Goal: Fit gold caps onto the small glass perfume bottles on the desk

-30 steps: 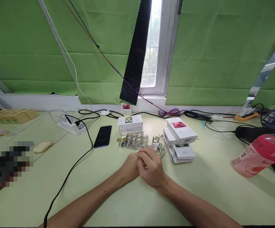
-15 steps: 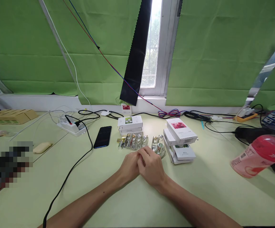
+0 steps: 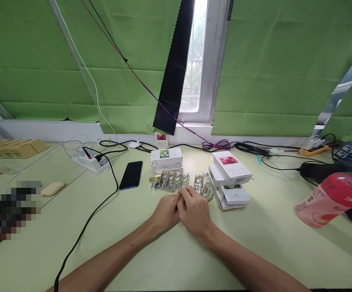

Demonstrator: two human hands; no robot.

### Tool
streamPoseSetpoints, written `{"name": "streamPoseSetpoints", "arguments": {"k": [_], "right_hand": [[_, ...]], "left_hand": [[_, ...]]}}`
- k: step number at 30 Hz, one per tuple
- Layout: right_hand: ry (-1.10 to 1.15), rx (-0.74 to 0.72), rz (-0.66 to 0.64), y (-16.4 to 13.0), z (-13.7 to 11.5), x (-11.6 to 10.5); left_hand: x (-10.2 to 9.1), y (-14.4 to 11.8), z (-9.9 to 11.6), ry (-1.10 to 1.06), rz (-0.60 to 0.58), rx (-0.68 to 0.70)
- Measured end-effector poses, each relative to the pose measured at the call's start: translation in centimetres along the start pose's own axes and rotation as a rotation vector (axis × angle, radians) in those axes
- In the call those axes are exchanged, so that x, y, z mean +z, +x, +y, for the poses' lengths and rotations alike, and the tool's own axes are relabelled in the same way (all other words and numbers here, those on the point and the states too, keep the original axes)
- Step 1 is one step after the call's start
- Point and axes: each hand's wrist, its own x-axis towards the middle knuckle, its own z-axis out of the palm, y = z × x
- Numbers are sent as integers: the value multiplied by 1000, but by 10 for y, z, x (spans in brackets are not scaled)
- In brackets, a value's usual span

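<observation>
My left hand (image 3: 166, 211) and my right hand (image 3: 194, 211) meet above the table, fingers curled and pressed together. Whatever lies between them, if anything, is hidden behind the fingers. Just beyond stand several small clear glass bottles (image 3: 175, 181) in a row, with gold and silver caps (image 3: 154, 183) lying at their left end. Two more bottles (image 3: 201, 182) stand to the right, and a silver-topped bottle (image 3: 206, 188) sits by my right fingertips. White boxes (image 3: 167, 157) are stacked behind the row. A second pile of white boxes (image 3: 233, 172) is at the right, the top one with a pink flower picture.
A phone (image 3: 131, 175) lies to the left, near a black cable (image 3: 95, 211) crossing the table. Behind it is a white power strip (image 3: 90, 160). At the right a pink drink bottle (image 3: 330, 200) leans. A small box (image 3: 161, 139) stands by the wall.
Both hands stay together in nearly the same place, and the fingers have shifted slightly. More of the silver-topped bottle shows beside my right hand.
</observation>
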Motion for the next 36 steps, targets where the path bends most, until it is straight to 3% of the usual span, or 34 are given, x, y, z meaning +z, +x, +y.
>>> {"name": "streamPoseSetpoints", "arguments": {"k": [22, 36], "right_hand": [[-142, 123, -104, 3, -3, -6], [-225, 94, -129, 5, -4, -8]], "left_hand": [[-1, 0, -4, -90, -10, -2], [-3, 0, -3, -88, -28, -25]]}}
